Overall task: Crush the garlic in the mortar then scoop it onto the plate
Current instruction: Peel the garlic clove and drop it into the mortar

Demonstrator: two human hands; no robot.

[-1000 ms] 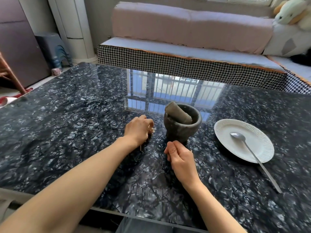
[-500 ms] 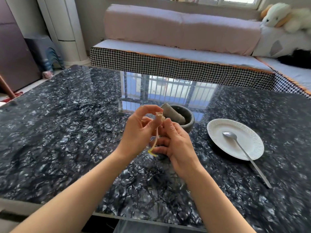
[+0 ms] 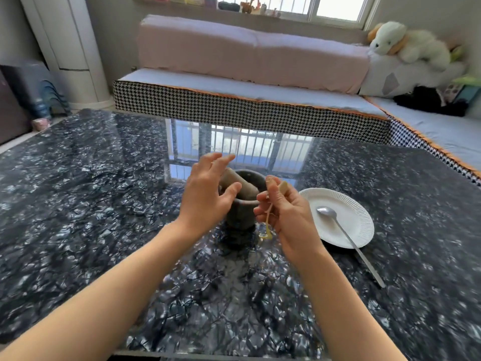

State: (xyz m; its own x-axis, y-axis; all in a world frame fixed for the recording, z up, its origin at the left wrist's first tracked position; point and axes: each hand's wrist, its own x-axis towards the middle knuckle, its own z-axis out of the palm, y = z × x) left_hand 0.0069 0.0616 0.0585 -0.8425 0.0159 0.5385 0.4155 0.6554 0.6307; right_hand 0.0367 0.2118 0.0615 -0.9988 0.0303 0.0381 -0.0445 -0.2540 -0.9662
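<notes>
Looking down from the head view, a garlic clove [image 3: 283,188] is seen pinched in the right hand [image 3: 287,217] just right of centre, its fingers [image 3: 270,190] curled and clamped on it. The clove is pale cream and smooth at its upper end, and a thin yellowish strip of skin [image 3: 267,225] hangs from it, curling at the bottom just above the counter [image 3: 78,204]. The clove is held raised beside the right rim of the mortar [image 3: 240,214], at the centre of the frame. The mortar is dark grey stone with a rough surface, and a grey pestle [image 3: 242,185] is leaned inside it, tilted toward the upper left. The left hand [image 3: 205,196] is raised in front of the mortar's left side, its fingers [image 3: 221,160] spread apart and holding nothing. To the right of centre a white paper plate [image 3: 359,225] is set on the glossy black patterned counter, with a metal spoon [image 3: 343,235] laid in it, handle projecting over the rim toward the lower right.
</notes>
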